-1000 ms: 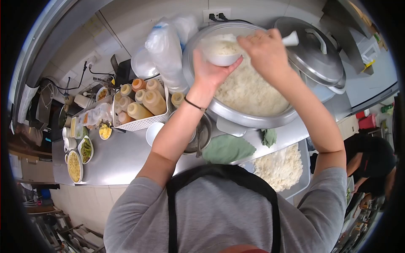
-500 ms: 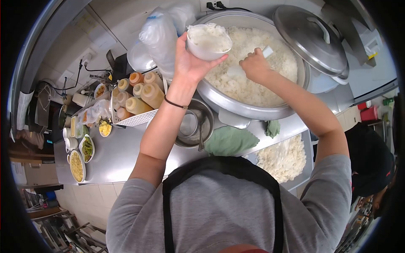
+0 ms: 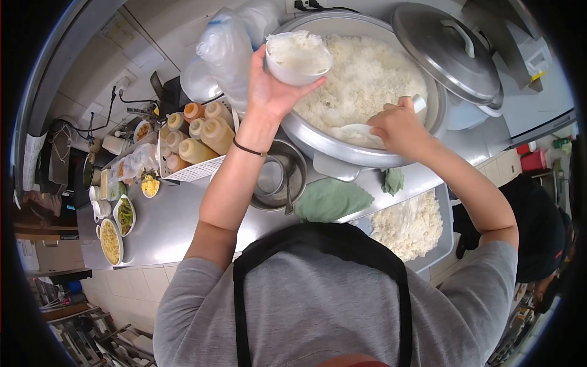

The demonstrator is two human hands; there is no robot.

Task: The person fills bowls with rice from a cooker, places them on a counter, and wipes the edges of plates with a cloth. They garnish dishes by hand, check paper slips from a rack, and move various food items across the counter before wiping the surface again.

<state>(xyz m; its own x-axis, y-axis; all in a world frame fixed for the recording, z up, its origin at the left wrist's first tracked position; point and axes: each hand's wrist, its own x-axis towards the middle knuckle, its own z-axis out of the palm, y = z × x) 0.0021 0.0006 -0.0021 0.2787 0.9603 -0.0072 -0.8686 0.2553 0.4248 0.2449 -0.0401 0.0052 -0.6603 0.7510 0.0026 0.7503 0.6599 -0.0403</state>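
My left hand [image 3: 272,88] grips a white bowl [image 3: 298,76] from below and the side, holding it up at the left rim of a large metal rice pot [image 3: 382,160]. Rice [image 3: 298,50] fills the bowl. Closed around the handle of a white rice paddle [image 3: 419,104], my right hand [image 3: 400,129] is low over the right front part of the pot. The paddle's blade rests in the cooked rice [image 3: 361,76] near the front wall, partly covered by rice and fingers.
A metal lid [image 3: 449,55] leans at the pot's right. Squeeze bottles [image 3: 217,134] stand in a white basket left of my forearm. A metal bowl with a spoon [image 3: 288,192], green cloths [image 3: 336,200] and a rice tray [image 3: 437,244] lie nearer me. Another person [image 3: 520,214] is at right.
My right hand has moved the paddle toward the front right of the pot, down into the rice there. The bowl in my left hand stays nearly in place.
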